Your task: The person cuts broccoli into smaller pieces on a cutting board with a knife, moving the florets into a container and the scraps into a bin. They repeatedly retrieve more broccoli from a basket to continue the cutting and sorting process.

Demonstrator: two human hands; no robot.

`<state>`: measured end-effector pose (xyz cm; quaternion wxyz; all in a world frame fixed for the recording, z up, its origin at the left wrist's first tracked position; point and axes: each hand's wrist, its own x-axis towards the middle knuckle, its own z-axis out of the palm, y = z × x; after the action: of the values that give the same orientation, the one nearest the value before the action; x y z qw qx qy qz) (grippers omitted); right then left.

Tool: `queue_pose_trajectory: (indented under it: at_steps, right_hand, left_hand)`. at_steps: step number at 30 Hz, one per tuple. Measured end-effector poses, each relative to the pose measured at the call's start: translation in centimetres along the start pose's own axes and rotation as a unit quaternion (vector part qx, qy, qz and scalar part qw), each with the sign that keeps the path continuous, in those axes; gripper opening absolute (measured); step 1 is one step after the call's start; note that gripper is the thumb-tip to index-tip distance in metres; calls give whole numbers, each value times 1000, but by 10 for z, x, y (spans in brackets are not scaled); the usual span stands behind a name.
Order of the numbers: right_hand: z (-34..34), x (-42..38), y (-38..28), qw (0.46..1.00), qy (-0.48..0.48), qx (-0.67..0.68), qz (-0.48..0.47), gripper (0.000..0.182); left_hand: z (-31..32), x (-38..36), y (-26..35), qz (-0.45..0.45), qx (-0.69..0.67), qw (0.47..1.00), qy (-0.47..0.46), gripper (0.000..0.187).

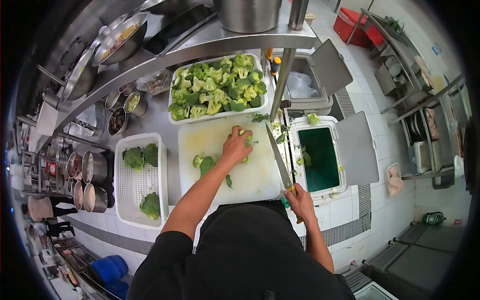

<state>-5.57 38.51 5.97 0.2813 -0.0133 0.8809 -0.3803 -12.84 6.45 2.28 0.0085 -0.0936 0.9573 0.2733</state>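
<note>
The left hand (236, 146) pins a broccoli floret (246, 137) on the cutting board (250, 175), fingers pinching it, while the right hand (301, 200), grip closed round the knife (278, 159), seems poised to slice next.

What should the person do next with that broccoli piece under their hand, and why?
Probably bring the knife in the right hand over to cut the broccoli piece that the left hand pins on the cutting board; the blade sits off to its side.
</note>
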Motion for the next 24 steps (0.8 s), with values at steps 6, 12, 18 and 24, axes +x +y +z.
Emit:
queue_pose_trajectory:
  at_steps: [6,12,18,24]
  right_hand:
    - [-9,-3,5,1000,-3,2,15,43]
    - [-13,-7,18,1000,17,22,14,42]
    - [-17,-21,32,998,17,25,63,43]
    - [-15,-30,62,997,56,32,38,38]
  left_hand:
    - [-38,-5,19,17,-127,992,11,50]
    - [-166,132,3,73,-99,978,166,52]
    - [-179,298,-105,171,207,939,216,46]
    - [-203,262,-64,78,99,991,34,46]
